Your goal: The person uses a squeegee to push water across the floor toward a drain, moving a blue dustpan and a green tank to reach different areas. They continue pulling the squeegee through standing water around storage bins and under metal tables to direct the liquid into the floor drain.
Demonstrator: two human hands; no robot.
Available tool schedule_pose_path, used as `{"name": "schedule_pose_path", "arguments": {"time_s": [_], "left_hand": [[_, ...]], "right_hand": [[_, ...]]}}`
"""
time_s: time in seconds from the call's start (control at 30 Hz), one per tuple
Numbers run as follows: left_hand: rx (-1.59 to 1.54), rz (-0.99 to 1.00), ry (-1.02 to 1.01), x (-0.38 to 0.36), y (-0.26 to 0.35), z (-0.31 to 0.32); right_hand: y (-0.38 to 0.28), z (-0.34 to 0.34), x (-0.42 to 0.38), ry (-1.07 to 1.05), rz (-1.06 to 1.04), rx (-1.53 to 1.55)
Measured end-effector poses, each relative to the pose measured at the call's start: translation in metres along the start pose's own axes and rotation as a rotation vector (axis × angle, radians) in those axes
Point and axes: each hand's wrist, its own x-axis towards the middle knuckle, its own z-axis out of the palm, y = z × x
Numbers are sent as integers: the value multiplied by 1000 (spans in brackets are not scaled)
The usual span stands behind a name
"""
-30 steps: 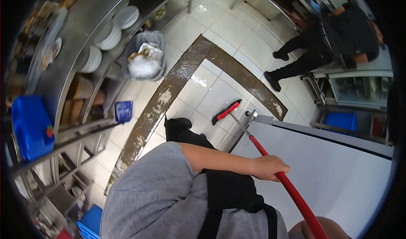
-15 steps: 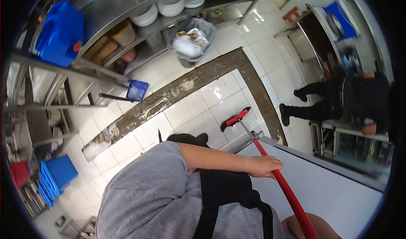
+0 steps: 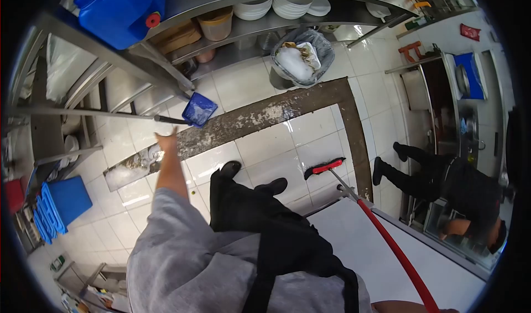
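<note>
My left hand (image 3: 168, 140) is stretched out with its fingers apart, just below the black handle (image 3: 170, 120) of a blue dustpan (image 3: 200, 111). I see no contact between them. The dustpan lies on the tiles beside a dark wet strip of floor. A broom with a red head (image 3: 325, 167) and black bristles rests on the white tiles. Its long red handle (image 3: 395, 248) slants down to the lower right. There my right hand (image 3: 406, 306) shows only in part at the bottom edge, around the handle, with its fingers mostly cut off.
A lined bin (image 3: 303, 58) full of waste stands by steel shelves (image 3: 343, 33) with stacked bowls. On the left are a blue jerrycan (image 3: 119, 8) and a blue crate (image 3: 66, 199). A co-worker (image 3: 462, 183) in black bends over at right, beyond a white surface (image 3: 381, 241).
My left hand has let go of the red broom handle and swung across to the left, towards the dustpan. My view has shifted. The co-worker bends lower.
</note>
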Motion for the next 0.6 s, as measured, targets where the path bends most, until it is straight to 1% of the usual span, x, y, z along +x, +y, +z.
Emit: {"name": "schedule_pose_path", "arguments": {"time_s": [0.03,0.07,0.1,0.13,0.17,0.23,0.27,0.3,0.37,0.4,0.43,0.5,0.6], "left_hand": [[-81,-35,-81,13,16,-22],[-259,159,-118,26,20,-26],[-335,254,-194,40,20,-19],[-340,295,-263,41,29,-20],[-352,343,-326,42,38,-24],[-318,417,-385,59,27,-9],[-306,408,-355,60,18,1],[-206,455,-352,68,12,8],[-20,503,-356,37,44,-28],[10,588,-334,24,51,-40],[42,667,-308,13,57,-48],[98,719,-341,-16,76,-71],[22,742,-320,-47,93,-86]], "right_hand": [[6,7,6,3,11,-24],[13,13,14,-13,33,-41],[22,20,21,-27,49,-60],[39,29,33,-8,49,-69],[36,34,31,21,44,-103],[-67,-29,-37,-179,129,-2],[-19,-1,2,-105,156,57],[27,19,44,-36,174,116],[31,32,52,44,178,6],[35,43,55,142,135,-38],[33,49,54,134,117,-55],[29,56,50,238,100,-163],[29,67,45,256,92,-183]]}}
